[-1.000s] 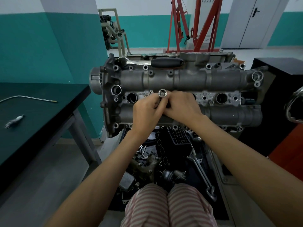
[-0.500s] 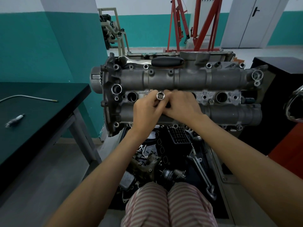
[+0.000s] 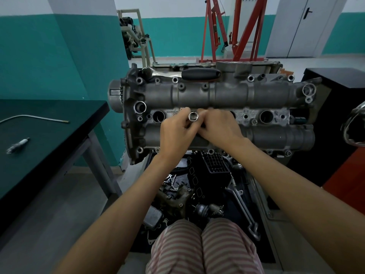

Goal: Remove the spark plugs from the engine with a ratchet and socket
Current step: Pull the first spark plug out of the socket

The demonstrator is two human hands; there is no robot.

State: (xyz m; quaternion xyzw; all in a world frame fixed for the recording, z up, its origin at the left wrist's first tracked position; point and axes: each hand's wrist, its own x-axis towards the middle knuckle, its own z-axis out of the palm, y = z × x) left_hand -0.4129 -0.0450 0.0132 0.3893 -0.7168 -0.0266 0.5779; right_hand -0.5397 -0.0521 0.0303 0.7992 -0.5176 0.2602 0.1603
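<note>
A grey engine head (image 3: pixel 217 95) lies across the middle of the view with open plug wells (image 3: pixel 158 116) along its centre. My left hand (image 3: pixel 175 133) and my right hand (image 3: pixel 219 127) meet over the second well. Both pinch a chrome socket (image 3: pixel 193 116), its open end facing me. What the socket sits on is hidden under my fingers. A ratchet (image 3: pixel 189 73) with a black handle lies on the far edge of the engine. One removed spark plug (image 3: pixel 17 145) lies on the dark table (image 3: pixel 49 147) at the left.
A bent metal rod (image 3: pixel 33 117) lies on the table. Loose engine parts and a wrench (image 3: pixel 243 206) cover the floor below the engine. A red hoist (image 3: pixel 235 28) stands behind. A black cabinet (image 3: pixel 335 115) is at the right.
The socket and both hands have shifted slightly lower over the second well. Nothing else has moved.
</note>
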